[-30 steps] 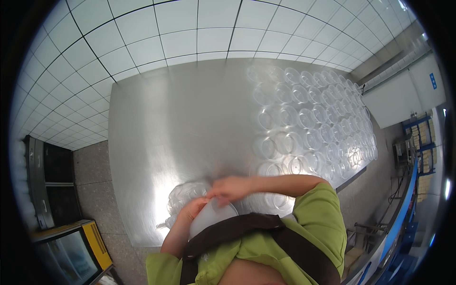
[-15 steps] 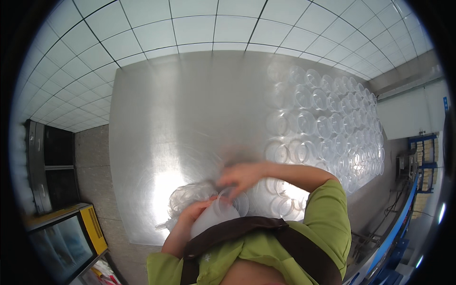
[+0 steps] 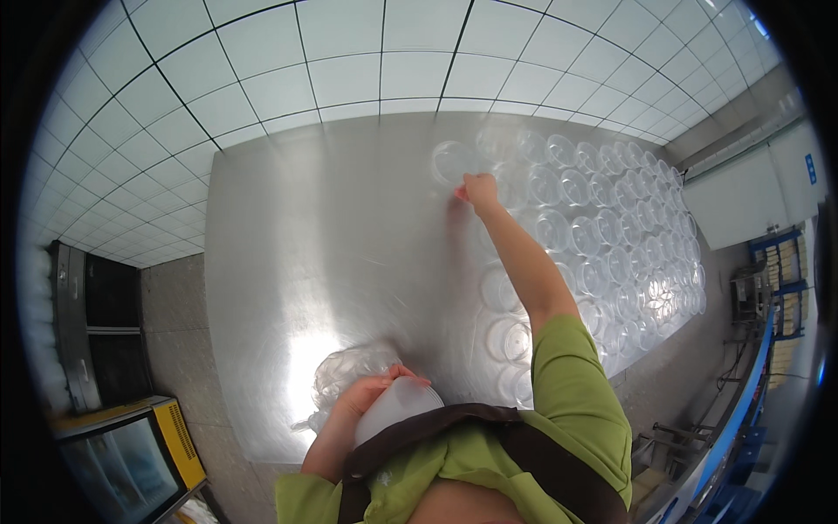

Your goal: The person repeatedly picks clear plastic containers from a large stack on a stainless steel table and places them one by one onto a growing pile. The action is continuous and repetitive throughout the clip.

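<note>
Left hand [image 3: 371, 395] grasps the stack [image 3: 397, 409]; long axis: 7 to 1 o'clock. Right hand [image 3: 480, 192], fingers bent, is at the cup's [image 3: 452, 162] 5-o'clock edge, toward the table's [image 3: 367, 201] 12 o'clock; cannot tell whether gripping.

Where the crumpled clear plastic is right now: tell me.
In the head view, the crumpled clear plastic lies on the near-left part of the metal table, right beside the left hand and the cup stack.
</note>
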Demonstrator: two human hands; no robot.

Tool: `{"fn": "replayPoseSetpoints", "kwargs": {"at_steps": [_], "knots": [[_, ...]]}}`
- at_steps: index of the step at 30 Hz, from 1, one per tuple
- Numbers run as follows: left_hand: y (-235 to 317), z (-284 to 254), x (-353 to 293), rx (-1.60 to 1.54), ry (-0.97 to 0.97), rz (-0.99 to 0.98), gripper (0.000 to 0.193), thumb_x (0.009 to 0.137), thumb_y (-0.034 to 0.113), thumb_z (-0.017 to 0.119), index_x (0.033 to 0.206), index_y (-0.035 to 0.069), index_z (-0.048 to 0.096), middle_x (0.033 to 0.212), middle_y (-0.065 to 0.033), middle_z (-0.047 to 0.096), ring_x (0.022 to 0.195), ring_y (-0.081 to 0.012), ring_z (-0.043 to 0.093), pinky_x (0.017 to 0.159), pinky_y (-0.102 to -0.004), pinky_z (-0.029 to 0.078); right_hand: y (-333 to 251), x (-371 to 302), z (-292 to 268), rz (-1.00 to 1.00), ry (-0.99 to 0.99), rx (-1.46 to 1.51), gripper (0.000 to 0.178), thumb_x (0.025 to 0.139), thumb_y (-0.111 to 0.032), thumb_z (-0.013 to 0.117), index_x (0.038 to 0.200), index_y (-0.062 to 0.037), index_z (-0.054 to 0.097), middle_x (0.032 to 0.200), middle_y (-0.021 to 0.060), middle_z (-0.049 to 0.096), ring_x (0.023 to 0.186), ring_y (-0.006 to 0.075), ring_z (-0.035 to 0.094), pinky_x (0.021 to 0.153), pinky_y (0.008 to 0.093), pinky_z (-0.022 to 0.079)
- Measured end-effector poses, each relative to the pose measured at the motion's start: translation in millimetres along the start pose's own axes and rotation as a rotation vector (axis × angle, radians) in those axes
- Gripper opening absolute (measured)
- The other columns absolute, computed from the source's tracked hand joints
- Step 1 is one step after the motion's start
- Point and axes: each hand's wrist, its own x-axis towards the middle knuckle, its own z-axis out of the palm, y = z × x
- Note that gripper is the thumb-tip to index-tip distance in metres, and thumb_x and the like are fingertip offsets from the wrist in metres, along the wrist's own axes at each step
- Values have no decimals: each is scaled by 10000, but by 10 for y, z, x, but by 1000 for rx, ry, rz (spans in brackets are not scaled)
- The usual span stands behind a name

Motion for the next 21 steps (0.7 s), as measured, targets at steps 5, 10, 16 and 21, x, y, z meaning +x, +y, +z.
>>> {"fn": "replayPoseSetpoints", "kwargs": {"at_steps": [5, 10, 16, 21], "knots": [[-116, -165, 0, 70, 7, -7, 486, 792, 316, 640, 1118, -11, 490, 1240, -203, 531, 1164, -274, 502, 1025, -382, 361, 166, -730, 44, -215, -339, -70, 106, 843, -40, 498, 811, -23, 598, 707, 68, 602, 648, 151, 584, 621, 295, 497], [-189, -260, 3, 36, 94, -106, 484, 802, 274, 617, 1178, -11, 508, 1193, -152, 572, 1101, -246, 546, 990, -353, 400, 480, -2763, -233, -884, -1249, -508, 272, 855, -221, 613, 1083, -74, 599, 906, 116, 628, 820, 263, 617, 707, 385, 507], [-221, -204, -24, 165, 307, -102, 443, 834, 246, 570, 1208, 13, 525, 1189, -119, 582, 1103, -229, 547, 975, -342, 415, 744, -3268, -393, -853, -1096, -646, 275, 807, -238, 636, 1054, -119, 622, 887, 96, 621, 852, 306, 602, 734, 427, 492], [-167, -27, -58, 32, 161, -95, 423, 843, 230, 560, 1187, -15, 538, 1188, -145, 570, 1104, -242, 540, 978, -357, 408, 554, -2580, -396, -432, -645, -538, 152, 866, -192, 597, 942, -66, 637, 746, 43, 628, 693, 165, 616, 643, 310, 499]]}}
